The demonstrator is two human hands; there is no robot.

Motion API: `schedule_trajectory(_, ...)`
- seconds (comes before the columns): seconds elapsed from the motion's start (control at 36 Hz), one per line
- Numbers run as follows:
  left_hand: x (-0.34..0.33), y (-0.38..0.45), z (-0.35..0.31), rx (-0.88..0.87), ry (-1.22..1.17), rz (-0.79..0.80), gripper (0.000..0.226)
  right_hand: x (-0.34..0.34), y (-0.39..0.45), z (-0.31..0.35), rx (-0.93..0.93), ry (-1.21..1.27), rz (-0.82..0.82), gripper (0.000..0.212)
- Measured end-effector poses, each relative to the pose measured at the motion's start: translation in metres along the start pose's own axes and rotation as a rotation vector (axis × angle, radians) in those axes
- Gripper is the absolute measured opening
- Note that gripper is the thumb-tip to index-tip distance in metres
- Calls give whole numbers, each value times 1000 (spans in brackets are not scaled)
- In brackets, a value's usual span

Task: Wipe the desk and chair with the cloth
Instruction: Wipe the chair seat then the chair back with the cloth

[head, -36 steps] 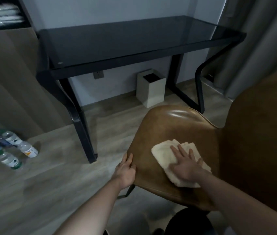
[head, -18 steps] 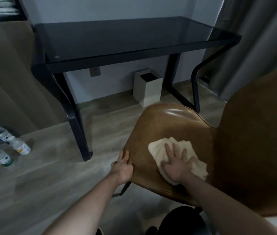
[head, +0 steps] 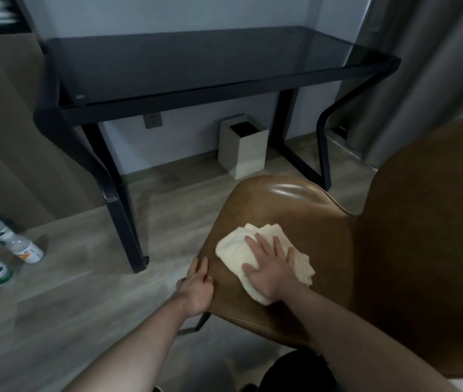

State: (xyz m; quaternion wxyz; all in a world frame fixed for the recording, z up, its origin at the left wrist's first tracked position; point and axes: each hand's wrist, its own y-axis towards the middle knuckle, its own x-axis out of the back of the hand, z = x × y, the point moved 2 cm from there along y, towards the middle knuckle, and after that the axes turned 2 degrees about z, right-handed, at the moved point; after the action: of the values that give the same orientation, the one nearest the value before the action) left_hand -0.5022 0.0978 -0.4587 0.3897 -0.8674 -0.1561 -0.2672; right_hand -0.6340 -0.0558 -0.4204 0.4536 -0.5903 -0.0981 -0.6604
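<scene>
A brown leather chair (head: 295, 205) stands in front of me, its seat facing left and its tall back at the right. A cream cloth (head: 234, 247) lies bunched on the seat's near left part. My right hand (head: 271, 267) presses flat on the cloth, fingers spread. My left hand (head: 197, 287) grips the seat's left edge, fingers curled under it. Behind the chair stands the dark glass-topped desk (head: 196, 60) on a black frame, against the wall.
A white square bin (head: 243, 145) sits on the floor under the desk. Several plastic water bottles (head: 1, 250) stand on the wooden floor at the left, beside a wooden cabinet. Grey curtains (head: 428, 66) hang at the right. The desk's black leg (head: 122, 222) is left of the chair.
My right hand has slid the cloth leftward across the seat toward its left edge, and the cloth has bunched up. My left hand has stayed on the seat's edge.
</scene>
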Motion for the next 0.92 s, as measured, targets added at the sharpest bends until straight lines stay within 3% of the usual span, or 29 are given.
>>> schedule_trajectory(0.17,4,-8,-10,86,48,64,72,8,-43,-84,-303,31,-65,68)
schedule_trajectory(0.25,6,-13,-19,132,105,86,80,6,-55,-87,-364,36,-106,67)
schedule_trajectory(0.42,0,-17,-29,158,89,65,73,0,-46,-73,-386,40,-157,68)
schedule_trajectory(0.61,-4,-8,-24,127,118,39,97,1,3,-25,-198,23,-74,68)
schedule_trajectory(0.78,-5,-1,-20,119,104,33,96,4,55,39,55,-72,-47,67)
schedule_trajectory(0.92,-5,4,-20,128,106,39,94,4,68,38,99,-48,-89,70)
